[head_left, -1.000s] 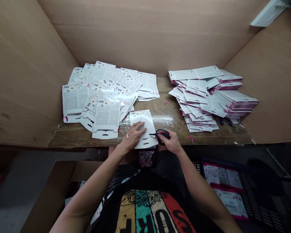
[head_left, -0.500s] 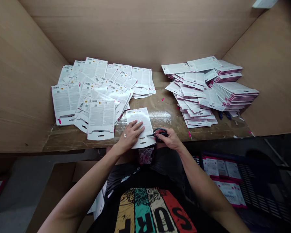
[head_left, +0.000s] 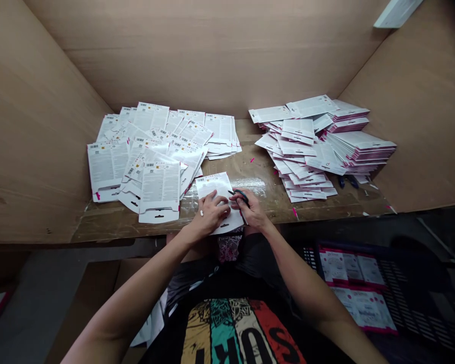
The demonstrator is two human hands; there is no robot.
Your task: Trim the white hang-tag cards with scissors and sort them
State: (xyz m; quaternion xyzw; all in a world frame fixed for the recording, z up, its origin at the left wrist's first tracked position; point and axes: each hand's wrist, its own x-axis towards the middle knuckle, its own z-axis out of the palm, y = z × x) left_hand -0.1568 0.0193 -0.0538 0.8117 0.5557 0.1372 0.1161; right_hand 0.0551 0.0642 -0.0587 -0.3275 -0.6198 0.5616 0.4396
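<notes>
A white flat card packet (head_left: 214, 183) with printed text and a barcode lies at the table's front edge. My left hand (head_left: 211, 214) is on it, fingers bent and tips pressed against its face, holding it near the hang-hole end. My right hand (head_left: 252, 211) is closed around black-handled scissors (head_left: 243, 195) and touches the packet's right side, close to my left fingertips. The scissors are turned; I cannot make out how far their blades are apart. Part of a hang slot shows below my left fingers.
Similar packets lie loosely piled (head_left: 160, 187) on the left. Stacked packets with pink edges (head_left: 367, 141) stand on the right, a blue-handled tool (head_left: 348, 181) beside them. Pink scraps (head_left: 294, 212) dot the table (head_left: 246, 169). Cardboard walls enclose it. A dark blue crate (head_left: 398, 283) holds packs at lower right.
My left fingers have gone from lying spread to bent. My right hand has moved left and slightly up over the packet, turning the scissors. The view has shifted slightly.
</notes>
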